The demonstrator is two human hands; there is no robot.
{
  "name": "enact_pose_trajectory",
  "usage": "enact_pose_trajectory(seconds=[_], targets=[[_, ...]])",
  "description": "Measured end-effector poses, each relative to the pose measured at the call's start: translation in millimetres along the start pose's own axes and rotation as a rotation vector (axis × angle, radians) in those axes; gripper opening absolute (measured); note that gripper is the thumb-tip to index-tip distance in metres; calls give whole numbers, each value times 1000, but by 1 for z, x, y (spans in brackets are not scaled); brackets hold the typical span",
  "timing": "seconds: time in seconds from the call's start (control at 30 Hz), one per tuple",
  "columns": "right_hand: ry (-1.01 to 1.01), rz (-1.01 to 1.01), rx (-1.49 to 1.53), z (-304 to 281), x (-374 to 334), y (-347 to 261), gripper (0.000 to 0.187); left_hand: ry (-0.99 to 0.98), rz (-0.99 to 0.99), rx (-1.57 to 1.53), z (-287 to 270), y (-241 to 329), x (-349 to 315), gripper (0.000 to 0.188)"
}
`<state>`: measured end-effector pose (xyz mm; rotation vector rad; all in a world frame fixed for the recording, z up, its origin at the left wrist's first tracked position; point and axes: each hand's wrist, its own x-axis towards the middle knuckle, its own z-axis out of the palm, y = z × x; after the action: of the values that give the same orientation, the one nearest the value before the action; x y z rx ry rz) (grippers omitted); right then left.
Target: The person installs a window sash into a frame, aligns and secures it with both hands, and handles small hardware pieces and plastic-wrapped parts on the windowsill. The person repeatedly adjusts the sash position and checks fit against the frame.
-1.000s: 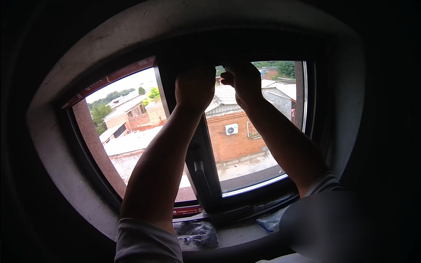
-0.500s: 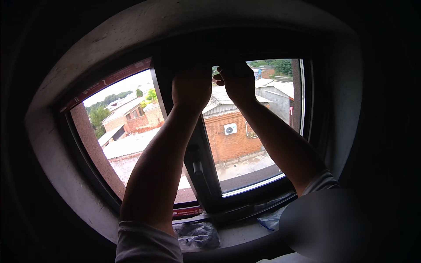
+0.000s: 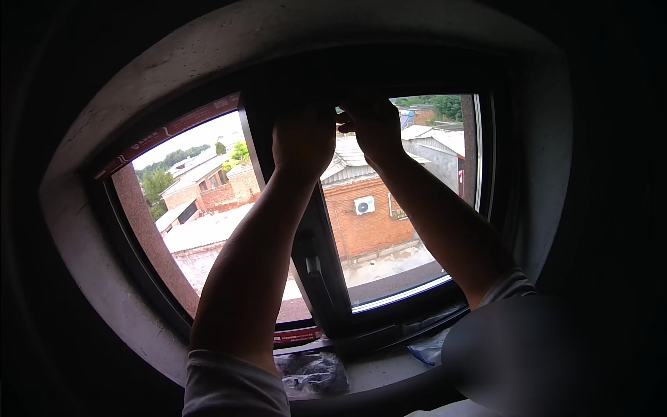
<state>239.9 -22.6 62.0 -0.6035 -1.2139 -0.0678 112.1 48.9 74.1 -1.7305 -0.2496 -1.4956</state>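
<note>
"Where is the dark-framed, two-pane window?"

"Straight ahead, with both bare hands raised near the top of its central upright."

"Holding anything?"

"I can't tell; they're in shadow. The left hand is in front of the upright, and the right hand is just beside it, fingers bent inward."

"Lower down?"

"A slim grey handle on the upright, then a pale sill bearing crumpled translucent grey plastic and, further right, a clear blue-edged plastic bag."

"And the room?"

"A rough grey plaster surround frames the window; beyond that, near-blackness."
</note>
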Motion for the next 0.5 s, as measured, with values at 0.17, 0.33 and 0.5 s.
enact_pose_trajectory(seconds=[0.17,0.33,0.5], targets=[[48,219,226,0,-2,-15,24,53,8,-20,3,0,0,1],[32,68,172,-2,-2,-4,21,57,14,-29,1,0,0,1],[52,57,253,3,0,4,21,50,12,-34,3,-1,-1,1]])
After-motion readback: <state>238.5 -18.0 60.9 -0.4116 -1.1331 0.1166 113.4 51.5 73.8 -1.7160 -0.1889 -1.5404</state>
